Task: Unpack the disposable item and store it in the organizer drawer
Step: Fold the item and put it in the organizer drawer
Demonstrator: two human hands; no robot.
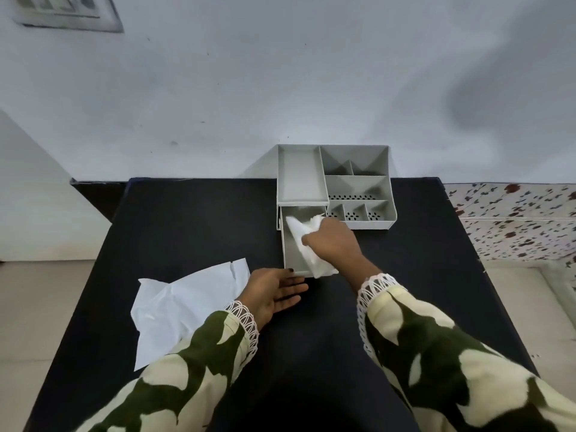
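Note:
A grey organizer stands at the far edge of the black table, against the wall. Its drawer is pulled out toward me. My right hand grips a crumpled white disposable item over the open drawer; part of the item hangs over the drawer's front right corner. My left hand lies open, palm up, on the table, fingertips touching the drawer's front edge. An empty white wrapper lies flat on the table to the left of that hand.
The organizer's top has several open compartments, some with perforated floors. A floral-patterned surface lies beyond the table's right edge. A lower dark surface sits at the back left. Pale floor shows on the left.

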